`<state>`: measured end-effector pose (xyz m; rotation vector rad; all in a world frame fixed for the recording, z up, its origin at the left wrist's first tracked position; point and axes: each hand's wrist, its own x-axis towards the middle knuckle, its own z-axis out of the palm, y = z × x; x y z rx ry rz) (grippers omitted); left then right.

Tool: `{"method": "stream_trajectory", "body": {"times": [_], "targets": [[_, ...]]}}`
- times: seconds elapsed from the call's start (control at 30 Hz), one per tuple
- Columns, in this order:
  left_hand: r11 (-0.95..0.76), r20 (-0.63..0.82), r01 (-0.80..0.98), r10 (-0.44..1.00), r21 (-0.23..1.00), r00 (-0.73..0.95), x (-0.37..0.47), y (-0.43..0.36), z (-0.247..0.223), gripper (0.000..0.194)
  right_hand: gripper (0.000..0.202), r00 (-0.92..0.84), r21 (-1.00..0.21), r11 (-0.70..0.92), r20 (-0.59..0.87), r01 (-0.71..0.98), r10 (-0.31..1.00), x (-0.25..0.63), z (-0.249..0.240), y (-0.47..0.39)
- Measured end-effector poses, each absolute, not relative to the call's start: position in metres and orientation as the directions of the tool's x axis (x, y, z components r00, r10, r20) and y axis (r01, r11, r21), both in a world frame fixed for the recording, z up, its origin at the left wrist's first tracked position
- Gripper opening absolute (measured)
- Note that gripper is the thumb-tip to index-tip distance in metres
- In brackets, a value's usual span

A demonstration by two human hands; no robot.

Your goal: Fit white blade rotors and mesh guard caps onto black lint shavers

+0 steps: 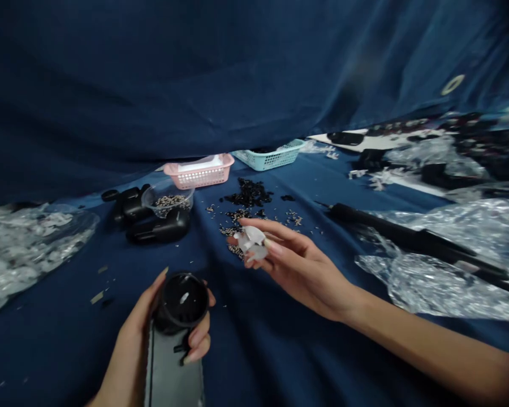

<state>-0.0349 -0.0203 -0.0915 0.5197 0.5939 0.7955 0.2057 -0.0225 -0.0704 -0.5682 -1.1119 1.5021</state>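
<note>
My left hand [142, 328] grips a black and grey device [178, 316] with a round black cup-shaped end that faces up at me. My right hand [299, 265] is stretched out to the left above the blue cloth, and its fingertips pinch a small translucent white plastic part [251, 242]. That part hovers a little above and to the right of the device's round end. Right behind the part lie loose small screws [237, 217] and black bits [249, 195] on the cloth.
A clear cup of screws [168, 202] stands among black device bodies [156, 226] at the left. A pink basket [199, 171] and a teal basket [270, 155] sit further back. Crumpled clear plastic bags [441, 265] and a long black bar [411, 240] lie to the right, more plastic [21, 249] to the left.
</note>
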Motion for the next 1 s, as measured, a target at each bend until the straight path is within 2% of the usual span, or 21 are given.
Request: {"method": "stream_trajectory", "body": {"times": [0.1, 0.23, 0.3, 0.4, 0.47, 0.57, 0.67, 0.8, 1.0], "targets": [[0.577, -0.341, -0.541, 0.810, 0.612, 0.478, -0.022, -0.032, -0.075, 0.054, 0.030, -0.296, -0.919, 0.132, 0.252, -0.373, 0.921, 0.201, -0.068, -0.031], [0.636, -0.471, -0.434, 0.769, 0.638, 0.433, -0.023, -0.040, -0.067, 0.055, 0.035, -0.347, -0.920, 0.258, 0.354, -0.294, 0.869, 0.196, -0.063, -0.041], [0.691, -0.524, -0.374, 0.718, 0.619, 0.458, -0.027, -0.043, -0.069, 0.055, 0.036, -0.372, -0.914, 0.321, 0.396, -0.247, 0.840, 0.193, -0.062, -0.043], [0.788, -0.587, -0.320, 0.608, 0.525, 0.535, -0.029, -0.047, -0.072, 0.056, 0.038, -0.380, -0.902, 0.405, 0.430, -0.148, 0.819, 0.192, -0.061, -0.042], [0.804, -0.572, -0.350, 0.589, 0.480, 0.571, -0.027, -0.050, -0.073, 0.053, 0.039, -0.373, -0.875, 0.480, 0.467, -0.066, 0.801, 0.192, -0.060, -0.043], [0.762, -0.499, -0.468, 0.647, 0.448, 0.577, -0.023, -0.054, -0.073, 0.040, 0.039, -0.386, -0.815, 0.579, 0.524, 0.034, 0.759, 0.193, -0.057, -0.046], [0.765, -0.509, -0.476, 0.644, 0.433, 0.571, -0.020, -0.055, -0.072, 0.043, 0.042, -0.448, -0.749, 0.648, 0.536, 0.139, 0.715, 0.193, -0.054, -0.052], [0.771, -0.492, -0.396, 0.629, 0.500, 0.602, -0.018, -0.053, -0.069, 0.056, 0.048, -0.489, -0.641, 0.707, 0.533, 0.300, 0.691, 0.194, -0.054, -0.059], [0.712, -0.449, -0.440, 0.693, 0.547, 0.564, -0.015, -0.056, -0.068, 0.042, 0.044, -0.477, -0.585, 0.709, 0.529, 0.394, 0.702, 0.194, -0.056, -0.066]]}}
